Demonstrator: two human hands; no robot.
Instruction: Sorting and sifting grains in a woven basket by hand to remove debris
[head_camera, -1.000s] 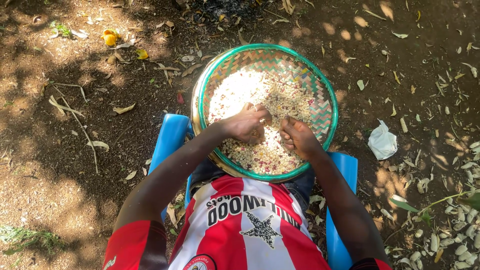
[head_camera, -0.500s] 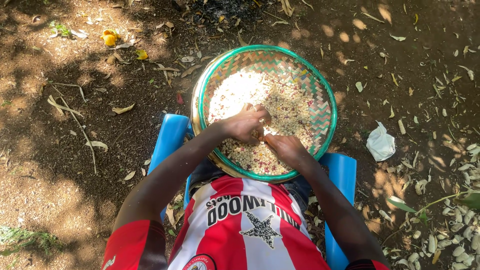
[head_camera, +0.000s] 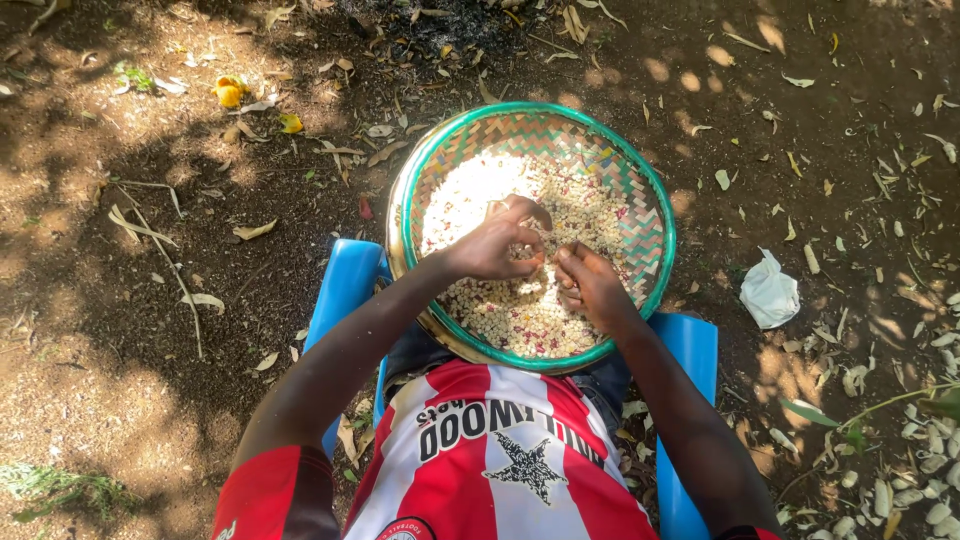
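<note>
A round woven tray with a green rim (head_camera: 655, 195) rests on my lap, holding a layer of pale grains mixed with some dark red ones (head_camera: 510, 320). My left hand (head_camera: 492, 248) lies in the middle of the tray, its fingers curled in around a few grains. My right hand (head_camera: 592, 285) is just to its right, almost touching it, with its fingertips pinched together in the grains. I sit on a blue plastic chair (head_camera: 345, 285) and wear a red and white striped shirt (head_camera: 500, 470).
Bare brown earth with dry leaves and twigs surrounds the chair. A crumpled white bag (head_camera: 769, 290) lies to the right. Yellow scraps (head_camera: 229, 92) lie at the upper left, and pale pods (head_camera: 900, 490) are scattered at the lower right.
My right hand has moved left across the grains and now sits close beside my left hand. The left hand and the tray have hardly moved.
</note>
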